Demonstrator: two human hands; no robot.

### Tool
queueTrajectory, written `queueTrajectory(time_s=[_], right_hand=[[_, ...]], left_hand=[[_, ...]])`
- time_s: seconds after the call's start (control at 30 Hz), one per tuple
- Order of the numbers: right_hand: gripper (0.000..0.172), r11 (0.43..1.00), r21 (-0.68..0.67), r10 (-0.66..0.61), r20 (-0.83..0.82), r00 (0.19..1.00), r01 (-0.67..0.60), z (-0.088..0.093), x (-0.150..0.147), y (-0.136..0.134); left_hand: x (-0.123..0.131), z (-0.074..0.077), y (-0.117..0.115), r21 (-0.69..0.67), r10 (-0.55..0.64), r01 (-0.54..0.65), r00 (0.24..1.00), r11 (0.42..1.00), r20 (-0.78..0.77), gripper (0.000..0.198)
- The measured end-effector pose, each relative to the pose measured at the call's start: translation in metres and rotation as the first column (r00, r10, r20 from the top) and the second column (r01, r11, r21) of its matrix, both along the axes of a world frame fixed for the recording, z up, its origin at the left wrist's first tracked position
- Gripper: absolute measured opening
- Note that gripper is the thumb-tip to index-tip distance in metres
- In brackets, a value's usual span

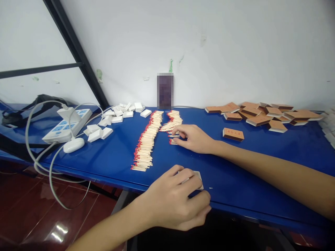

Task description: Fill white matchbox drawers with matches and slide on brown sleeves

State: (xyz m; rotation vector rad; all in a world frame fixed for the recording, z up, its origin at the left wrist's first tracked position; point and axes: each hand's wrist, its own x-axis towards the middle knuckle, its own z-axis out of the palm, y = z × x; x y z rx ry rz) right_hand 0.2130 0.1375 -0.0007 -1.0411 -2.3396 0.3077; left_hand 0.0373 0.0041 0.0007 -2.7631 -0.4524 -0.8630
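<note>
My left hand is curled at the front edge of the table, its fingers closed around a white matchbox tray that is mostly hidden beneath them. My right hand rests farther back, thumb and forefinger bent over a few red-tipped matches; the fingertips partly cover these. Beyond it, a shorter row of matches curves toward the wall. To its left runs a long row of matches, laid side by side with red heads pointing left.
White matchbox trays are heaped at the back left, near a power strip with looping white cables. Matchbox sleeves pile up at back right; one matchbox lies apart. A blurred-out dark rectangle stands against the wall.
</note>
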Motion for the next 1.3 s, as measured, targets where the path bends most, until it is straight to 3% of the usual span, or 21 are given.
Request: queueTrajectory(time_s=[0.43, 1.3], right_hand=[[0.015, 0.997, -0.08, -0.002, -0.038, 0.999, -0.002, 0.0009, 0.0011, 0.0026], [0.014, 0.997, -0.002, 0.079, -0.072, 0.994, -0.079, 0.0039, -0.0005, -0.0007]], left_hand=[[-0.0001, -0.0003, 0.0002, -0.005, -0.005, 0.005, 1.0, 1.0, -0.005, 0.016], [-0.0001, 0.001, 0.0002, 0.002, 0.002, -0.002, 1.0, 1.0, -0.017, 0.014]])
